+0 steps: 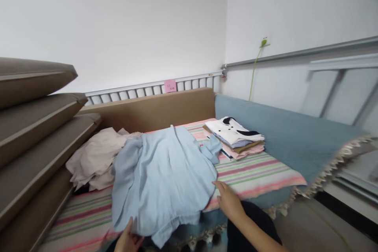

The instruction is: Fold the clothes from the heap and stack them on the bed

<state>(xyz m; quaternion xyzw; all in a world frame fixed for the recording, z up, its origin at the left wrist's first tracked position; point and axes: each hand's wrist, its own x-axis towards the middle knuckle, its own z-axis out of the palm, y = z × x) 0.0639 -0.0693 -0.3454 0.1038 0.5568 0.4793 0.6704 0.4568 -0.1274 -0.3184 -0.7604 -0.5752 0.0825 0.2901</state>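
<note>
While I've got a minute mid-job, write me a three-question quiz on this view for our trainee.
1. Which colour is the garment spread out mid-picture?
A pink
B light blue
C white

2. Which hand is nearer the folded stack?

3. True or false: in the picture, the folded stack lies left of the spread garment.

Key
1. B
2. The right hand
3. False; it lies to the right.

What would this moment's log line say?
blue garment: spread on striped cloth | left hand: at near edge | right hand: at right edge
</note>
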